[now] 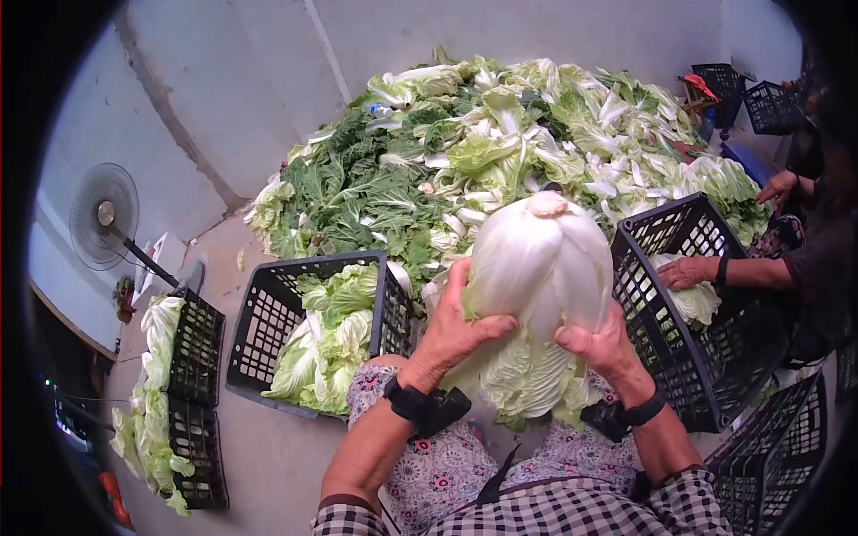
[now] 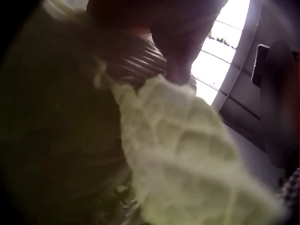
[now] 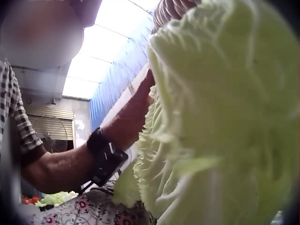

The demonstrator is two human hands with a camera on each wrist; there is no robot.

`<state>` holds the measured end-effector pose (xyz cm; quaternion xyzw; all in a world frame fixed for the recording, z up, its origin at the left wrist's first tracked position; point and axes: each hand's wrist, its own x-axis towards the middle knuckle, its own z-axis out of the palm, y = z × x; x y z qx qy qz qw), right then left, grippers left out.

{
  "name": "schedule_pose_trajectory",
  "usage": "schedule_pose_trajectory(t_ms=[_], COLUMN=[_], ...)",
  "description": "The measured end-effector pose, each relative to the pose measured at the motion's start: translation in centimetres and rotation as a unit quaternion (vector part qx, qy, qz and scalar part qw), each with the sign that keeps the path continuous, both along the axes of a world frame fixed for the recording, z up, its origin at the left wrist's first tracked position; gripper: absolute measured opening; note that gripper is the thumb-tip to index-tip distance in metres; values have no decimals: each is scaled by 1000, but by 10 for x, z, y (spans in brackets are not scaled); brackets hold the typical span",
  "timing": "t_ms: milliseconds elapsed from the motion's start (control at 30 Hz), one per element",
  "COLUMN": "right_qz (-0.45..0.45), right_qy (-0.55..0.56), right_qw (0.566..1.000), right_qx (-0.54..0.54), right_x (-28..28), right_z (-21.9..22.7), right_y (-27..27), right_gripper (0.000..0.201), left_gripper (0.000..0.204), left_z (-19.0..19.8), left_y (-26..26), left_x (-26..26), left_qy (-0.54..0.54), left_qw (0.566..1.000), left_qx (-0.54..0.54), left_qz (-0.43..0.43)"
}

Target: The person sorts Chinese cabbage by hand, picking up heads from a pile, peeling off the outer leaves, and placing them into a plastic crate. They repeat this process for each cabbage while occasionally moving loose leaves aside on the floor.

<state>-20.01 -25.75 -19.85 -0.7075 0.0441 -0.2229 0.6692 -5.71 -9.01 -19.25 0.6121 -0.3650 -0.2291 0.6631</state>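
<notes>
A large napa cabbage (image 1: 536,277) is held up above the lap in the head view, its cut base on top and leafy end down. My left hand (image 1: 460,326) grips its left side, thumb across the front. The right hand (image 1: 601,344) grips the lower right side, thumb on the front. The left wrist view is dark, with a pale leaf (image 2: 187,150) close to the lens. In the right wrist view the cabbage's green leaves (image 3: 225,122) fill the right side, and the left forearm (image 3: 70,166) reaches behind them.
Beyond lies a big heap of cabbages and loose leaves (image 1: 375,188). Black crates stand left (image 1: 390,313) and right (image 1: 666,357); another person's hand (image 1: 693,272) is on a cabbage in the right one. Filled crates (image 1: 198,348) and a fan (image 1: 105,214) are farther left.
</notes>
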Motion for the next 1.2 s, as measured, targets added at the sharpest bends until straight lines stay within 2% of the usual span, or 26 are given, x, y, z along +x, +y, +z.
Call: schedule_pose_trajectory(t_ms=[133,200,300,400,500,533,600,700,767,900,1000,1100,1200], right_qz=[77,96,77,210,168,130,53,43,25,1,2,-24,-7], right_qy=[72,51,-19,113,73,79,91,59,32,3,19,32,17], right_qw=[994,994,992,968,971,979,989,991,992,997,992,995,988], right_qx=[-9,-5,-97,73,151,135,103,110,120,72,121,90,155], right_x=[11,14,15,18,23,24,24,14,7,3,1,3,13], right_z=[-3,-2,-20,-19,-24,-26,-27,-31,-22,-17,-16,-30,-21], right_y=[-12,-6,-2,13,32,36,39,25,22,10,6,-5,4], right_gripper=[106,114,116,110,99,94,85,73,69,64,65,68,78], left_gripper=[80,77,75,76,79,80,86,97,106,116,118,113,103], left_z=[-15,-17,-18,-24,-29,-31,-34,-29,-19,-14,-17,-17,-20], left_y=[6,9,16,9,7,8,10,14,16,13,13,11,-4], left_x=[5,9,16,7,8,11,12,13,13,11,16,15,1], left_qy=[6,44,114,177,253,282,224,95,-10,50,46,-11,-11], left_qw=[997,993,988,977,962,956,974,994,992,976,970,979,987], left_qx=[-24,-67,-81,-108,-99,-85,-41,52,126,177,191,137,152], left_qz=[76,84,63,49,13,-4,-5,-11,-23,-117,-142,-150,-49])
